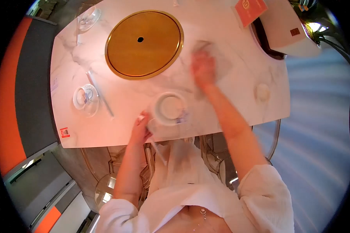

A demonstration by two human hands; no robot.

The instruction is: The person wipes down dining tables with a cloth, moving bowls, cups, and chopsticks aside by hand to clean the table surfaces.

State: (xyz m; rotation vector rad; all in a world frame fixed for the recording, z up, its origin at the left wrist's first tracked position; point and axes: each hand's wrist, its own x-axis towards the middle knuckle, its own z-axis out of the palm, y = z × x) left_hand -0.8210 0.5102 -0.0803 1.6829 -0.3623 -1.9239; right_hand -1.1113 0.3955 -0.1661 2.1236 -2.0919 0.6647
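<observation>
My right hand (203, 68) is stretched out over the white marble table (237, 97), pressed on a pale cloth (217, 58) that is blurred with motion. My left hand (140, 127) rests at the table's near edge, fingers closed around a thin white stick-like object (156, 146) that pokes down past the edge. Just right of that hand sits a white plate set wrapped in clear plastic (170, 108).
A round gold-coloured plate with a centre hole (144, 44) is set into the table. A second wrapped dish set (85, 100) and a wrapped pair of chopsticks (100, 94) lie at left. A glass dish (88, 18), an orange card (249, 11), a white box (287, 29) and clear chairs (217, 155) surround.
</observation>
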